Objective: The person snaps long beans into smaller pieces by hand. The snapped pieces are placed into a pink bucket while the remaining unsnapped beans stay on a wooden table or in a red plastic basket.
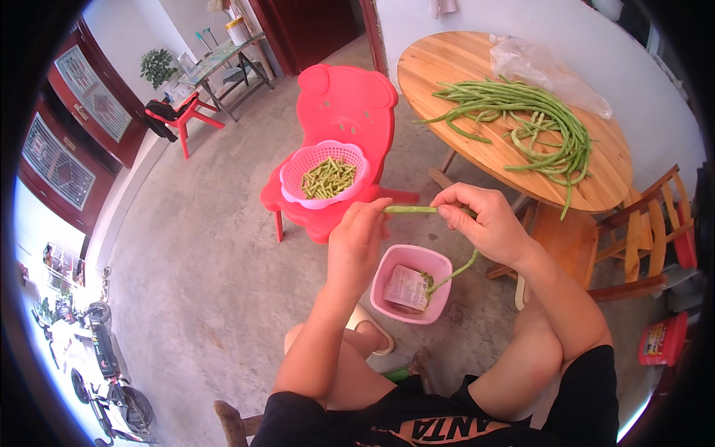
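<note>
A long green bean [410, 209] is stretched between my left hand [360, 234] and my right hand [480, 220], each gripping it with thumb and fingers. Its tail hangs from my right hand down into a pink plastic bin [385, 302], where a printed paper and some bean scraps lie. Short bean pieces [329, 177] fill part of a pink plastic colander [290, 181], which rests on the seat of a red plastic chair [349, 92] just beyond my left hand. A heap of whole long beans [558, 120] is spread on the oval wooden table at the upper right.
The wooden table [435, 56] also bears a crumpled clear plastic bag [536, 67]. Wooden chairs [564, 240] stand at the right, near a red bucket [662, 338]. My knees and feet flank the bin. Farther left are a small red stool [190, 120] and a scooter [111, 369].
</note>
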`<control>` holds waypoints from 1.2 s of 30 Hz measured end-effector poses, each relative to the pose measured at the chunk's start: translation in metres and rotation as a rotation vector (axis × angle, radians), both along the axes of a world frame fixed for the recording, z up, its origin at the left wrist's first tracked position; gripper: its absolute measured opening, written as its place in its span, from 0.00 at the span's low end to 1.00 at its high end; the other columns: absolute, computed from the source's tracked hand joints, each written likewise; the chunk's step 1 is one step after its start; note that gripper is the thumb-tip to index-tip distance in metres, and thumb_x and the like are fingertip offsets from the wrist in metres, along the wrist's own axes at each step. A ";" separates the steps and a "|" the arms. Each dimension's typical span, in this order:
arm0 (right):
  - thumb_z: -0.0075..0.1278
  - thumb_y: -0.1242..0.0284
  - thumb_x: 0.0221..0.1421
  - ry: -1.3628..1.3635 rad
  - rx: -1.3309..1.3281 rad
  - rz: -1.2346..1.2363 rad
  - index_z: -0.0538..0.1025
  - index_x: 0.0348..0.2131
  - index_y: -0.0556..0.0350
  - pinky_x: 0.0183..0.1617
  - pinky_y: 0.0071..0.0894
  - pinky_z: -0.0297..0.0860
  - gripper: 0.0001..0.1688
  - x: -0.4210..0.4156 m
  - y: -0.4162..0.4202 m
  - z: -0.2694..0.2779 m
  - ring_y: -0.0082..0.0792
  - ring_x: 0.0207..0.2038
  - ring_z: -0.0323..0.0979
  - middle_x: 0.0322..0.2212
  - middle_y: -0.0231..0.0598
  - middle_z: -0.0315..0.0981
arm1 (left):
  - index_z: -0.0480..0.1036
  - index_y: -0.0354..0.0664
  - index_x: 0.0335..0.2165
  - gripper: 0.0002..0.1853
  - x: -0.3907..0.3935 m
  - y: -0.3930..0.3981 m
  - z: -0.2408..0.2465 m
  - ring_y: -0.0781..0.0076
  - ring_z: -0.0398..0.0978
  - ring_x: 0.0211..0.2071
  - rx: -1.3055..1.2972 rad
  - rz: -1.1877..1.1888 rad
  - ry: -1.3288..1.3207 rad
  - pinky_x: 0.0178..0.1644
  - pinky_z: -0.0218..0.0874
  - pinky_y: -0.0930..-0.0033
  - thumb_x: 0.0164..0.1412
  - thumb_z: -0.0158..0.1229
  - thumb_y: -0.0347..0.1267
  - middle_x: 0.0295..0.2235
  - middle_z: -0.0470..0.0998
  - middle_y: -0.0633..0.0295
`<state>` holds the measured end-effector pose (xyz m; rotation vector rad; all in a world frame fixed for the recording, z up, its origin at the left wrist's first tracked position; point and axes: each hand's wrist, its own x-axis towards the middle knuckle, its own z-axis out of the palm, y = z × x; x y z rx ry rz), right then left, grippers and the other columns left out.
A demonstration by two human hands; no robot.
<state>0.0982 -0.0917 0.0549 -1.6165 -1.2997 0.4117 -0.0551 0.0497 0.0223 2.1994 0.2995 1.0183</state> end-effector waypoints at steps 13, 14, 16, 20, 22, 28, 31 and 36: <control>0.56 0.77 0.37 -0.848 0.221 -0.033 0.74 0.28 0.55 0.21 0.23 0.65 0.12 -0.013 0.001 0.003 0.30 0.20 0.70 0.24 0.32 0.68 | 0.68 0.36 0.28 0.03 0.009 -0.025 0.006 0.58 0.68 0.21 0.038 -0.088 0.030 0.23 0.59 0.65 0.50 0.51 0.23 0.21 0.67 0.55; 0.56 0.77 0.36 -0.875 0.216 -0.034 0.74 0.28 0.55 0.20 0.23 0.65 0.11 -0.013 0.001 0.002 0.29 0.20 0.70 0.24 0.32 0.68 | 0.68 0.36 0.28 0.03 0.010 -0.026 0.006 0.57 0.68 0.21 0.047 -0.083 0.032 0.23 0.59 0.65 0.50 0.51 0.23 0.21 0.67 0.55; 0.53 0.74 0.39 -0.874 0.246 -0.024 0.72 0.27 0.54 0.20 0.24 0.64 0.09 -0.013 0.001 0.000 0.29 0.20 0.69 0.23 0.32 0.65 | 0.68 0.36 0.26 0.02 0.010 -0.028 0.004 0.56 0.68 0.21 0.064 -0.070 0.036 0.24 0.59 0.64 0.50 0.51 0.23 0.21 0.67 0.54; 0.52 0.74 0.41 -0.846 0.338 -0.022 0.72 0.27 0.53 0.21 0.25 0.64 0.08 -0.016 0.003 0.003 0.29 0.20 0.68 0.22 0.32 0.64 | 0.67 0.37 0.24 0.04 0.011 -0.030 0.000 0.70 0.63 0.18 -0.361 -0.163 -0.026 0.21 0.53 0.73 0.52 0.48 0.26 0.18 0.66 0.62; 0.55 0.78 0.39 -0.752 0.374 -0.015 0.73 0.28 0.55 0.20 0.24 0.64 0.10 -0.020 0.004 0.007 0.31 0.20 0.69 0.23 0.34 0.67 | 0.67 0.37 0.26 0.05 0.009 -0.030 0.001 0.82 0.55 0.16 -0.949 -0.329 -0.022 0.20 0.47 0.81 0.53 0.45 0.27 0.18 0.64 0.67; 0.54 0.79 0.41 -0.375 0.422 0.063 0.73 0.30 0.56 0.29 0.25 0.64 0.10 -0.020 0.003 0.012 0.31 0.26 0.69 0.25 0.34 0.68 | 0.67 0.38 0.27 0.07 0.008 -0.032 0.010 0.87 0.51 0.16 -1.461 -0.728 -0.124 0.19 0.40 0.83 0.55 0.45 0.30 0.17 0.62 0.71; 0.53 0.79 0.45 -0.142 0.414 0.108 0.73 0.30 0.57 0.35 0.25 0.64 0.08 -0.022 -0.002 0.016 0.29 0.30 0.68 0.25 0.34 0.68 | 0.68 0.41 0.26 0.08 0.013 -0.034 0.011 0.89 0.52 0.16 -1.237 -0.568 0.080 0.19 0.41 0.84 0.57 0.44 0.31 0.18 0.62 0.75; 0.47 0.75 0.54 0.529 0.507 0.108 0.70 0.34 0.57 0.39 0.27 0.65 0.06 -0.016 -0.015 0.030 0.24 0.32 0.66 0.29 0.32 0.67 | 0.70 0.40 0.22 0.10 0.031 -0.013 -0.041 0.83 0.58 0.16 -0.896 -0.434 0.390 0.20 0.49 0.79 0.55 0.47 0.32 0.16 0.66 0.72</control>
